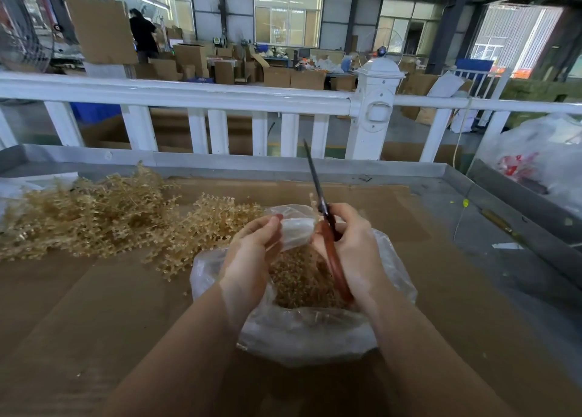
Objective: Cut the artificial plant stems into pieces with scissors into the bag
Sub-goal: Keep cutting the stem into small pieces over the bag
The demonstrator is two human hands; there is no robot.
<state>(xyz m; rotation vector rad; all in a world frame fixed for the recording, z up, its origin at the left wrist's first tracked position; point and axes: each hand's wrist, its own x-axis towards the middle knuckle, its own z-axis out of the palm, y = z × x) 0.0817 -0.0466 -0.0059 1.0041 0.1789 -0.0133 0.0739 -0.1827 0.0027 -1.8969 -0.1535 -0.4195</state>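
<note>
1. At the centre of a cardboard-covered worktable [94, 322], toward 6 o'clock in the view, sits a clear plastic bag [302, 338] with its mouth open upward.
2. Inside the bag lies a mound of short golden-tan cut pieces [299, 281], showing through the opening between the two hands.
3. The left hand [252, 259] comes in from 7 o'clock. Its fingers are curled closed around a fold of the bag's upper rim at about 11 o'clock of the opening, holding the plastic up.
4. The right hand [352, 246] comes in from 5 o'clock and is closed around a pair of scissors [327, 237] with reddish-brown handles.
5. The scissor blades are together and point up toward 12 o'clock, tilted slightly left, rising well above both hands. The handles run down across the right palm toward the bag's inside.
6. A small sprig tip [312, 200] shows just left of the blades above the bag rim; what holds it cannot be told.
7. At 9 to 10 o'clock from the bag, a loose heap of uncut golden artificial plant stems [104, 215] spreads over the cardboard, its nearest sprigs just beside the bag.
8. At 12 o'clock, beyond the table's grey raised edge, stands a white railing [195, 96].
9. At 3 o'clock, well apart, rests a large translucent sack [541, 152].
</note>
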